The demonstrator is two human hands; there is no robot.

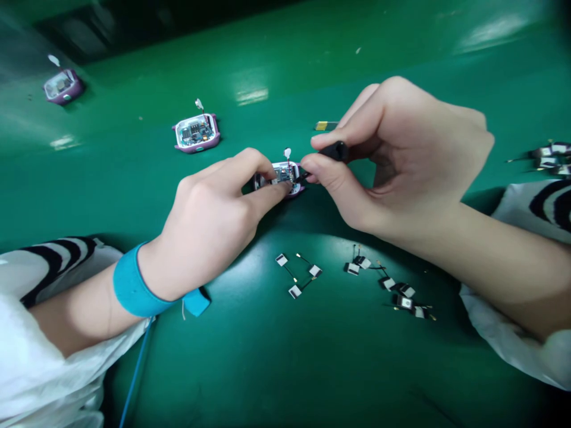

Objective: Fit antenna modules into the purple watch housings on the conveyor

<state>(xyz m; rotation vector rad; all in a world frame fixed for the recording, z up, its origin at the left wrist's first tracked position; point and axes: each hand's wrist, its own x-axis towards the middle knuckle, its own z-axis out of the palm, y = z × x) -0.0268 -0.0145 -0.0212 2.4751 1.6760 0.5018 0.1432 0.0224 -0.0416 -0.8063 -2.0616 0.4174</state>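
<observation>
A small purple-rimmed watch case lies face-open on the green table, its circuit board showing and a little white disc standing up on thin wires. My left hand closes on this case from the left, with fingertips over the board. In my right hand, a short black tool with a rounded end is pinched between thumb and forefinger. The tool's dark tip points down-left to the case's right edge; whether it touches the board I cannot make out. A blue band circles my left wrist.
Two more open purple watch cases sit at the upper left. Several small white-and-black parts with short cables are scattered nearer me, and a cluster is at far right. A yellow-ended strip lies behind my right hand.
</observation>
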